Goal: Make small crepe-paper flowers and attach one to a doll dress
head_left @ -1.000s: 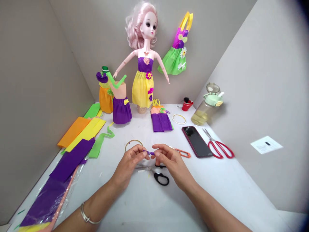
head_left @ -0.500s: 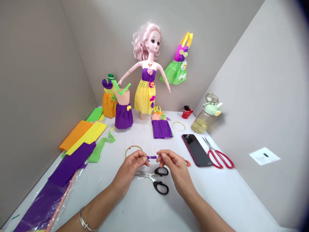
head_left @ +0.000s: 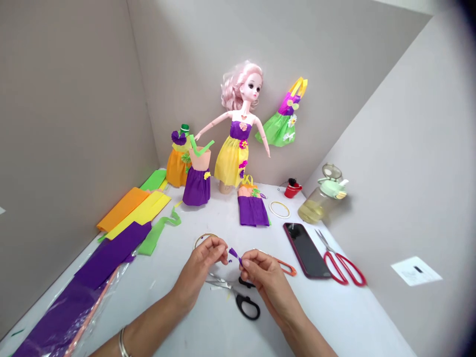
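My right hand (head_left: 266,275) pinches a small twisted strip of purple paper (head_left: 234,254) between thumb and fingers, its flared end pointing up and left. My left hand (head_left: 203,267) is just left of that end, fingers curled together; anything between them is too small to make out. Beneath both hands lie black-handled scissors (head_left: 247,307), partly covered by my right hand. A thin gold ring (head_left: 199,239) rests behind my left hand. Beyond my right fingers shows an orange-handled cutter (head_left: 288,268), partly hidden.
Folded paper in purple (head_left: 111,253), yellow (head_left: 139,213) and orange (head_left: 124,206) lines the left side. At the back stand a doll (head_left: 241,148) and small paper dresses (head_left: 197,183). On the right are a phone (head_left: 307,250), red-handled scissors (head_left: 344,267) and a bottle (head_left: 316,203).
The purple strip has passed from my left fingers to my right ones and now tilts. More of the orange cutter shows. The whole view has shifted, with things lower in it.
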Motion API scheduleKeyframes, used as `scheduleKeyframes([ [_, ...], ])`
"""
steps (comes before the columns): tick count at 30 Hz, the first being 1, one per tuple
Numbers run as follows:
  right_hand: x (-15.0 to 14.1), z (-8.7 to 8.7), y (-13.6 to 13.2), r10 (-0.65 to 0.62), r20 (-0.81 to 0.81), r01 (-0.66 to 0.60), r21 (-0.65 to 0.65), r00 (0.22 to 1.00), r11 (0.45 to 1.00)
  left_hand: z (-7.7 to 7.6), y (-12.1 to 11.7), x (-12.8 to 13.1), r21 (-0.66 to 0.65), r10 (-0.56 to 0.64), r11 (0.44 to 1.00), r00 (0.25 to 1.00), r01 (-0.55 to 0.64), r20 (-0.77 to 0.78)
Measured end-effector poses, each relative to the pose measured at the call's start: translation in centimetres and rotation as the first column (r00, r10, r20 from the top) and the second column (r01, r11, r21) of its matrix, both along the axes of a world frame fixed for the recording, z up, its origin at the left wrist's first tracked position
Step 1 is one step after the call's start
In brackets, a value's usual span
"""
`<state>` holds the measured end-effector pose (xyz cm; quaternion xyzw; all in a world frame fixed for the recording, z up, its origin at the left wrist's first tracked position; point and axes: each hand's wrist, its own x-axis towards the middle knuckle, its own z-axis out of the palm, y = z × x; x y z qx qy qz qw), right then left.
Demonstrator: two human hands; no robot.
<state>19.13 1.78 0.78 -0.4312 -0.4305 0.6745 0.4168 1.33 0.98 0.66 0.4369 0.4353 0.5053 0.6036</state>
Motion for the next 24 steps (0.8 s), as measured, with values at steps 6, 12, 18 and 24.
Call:
scheduleKeyframes([
  [6, -0.01, -0.84, 0.27, -0.004, -0.198, -0.027, -0.154, 0.980, 0.988, -0.16, 0.08, -0.24, 0.023, -0.033, 0.999, 0.999, 0.033, 0.021],
  [12, -0.33, -1.07, 0.21, 0.010, -0.198, -0.044, -0.166, 0.980, 0.985, -0.12, 0.26, -0.09, 0.023, -0.031, 0.999, 0.999, 0.031, 0.023],
  [18, -0.49, -0.63, -0.13, 0.054, -0.177, -0.082, -0.157, 0.983, 0.984, -0.54, 0.30, -0.27, -0.026, -0.053, 0.998, 0.999, 0.053, 0.012],
  [24, -0.42, -0.55, -0.20, 0.101, -0.134, -0.119, -0.137, 0.986, 0.983, -0.27, 0.20, -0.37, -0.031, -0.109, 0.994, 0.994, 0.108, -0.023],
])
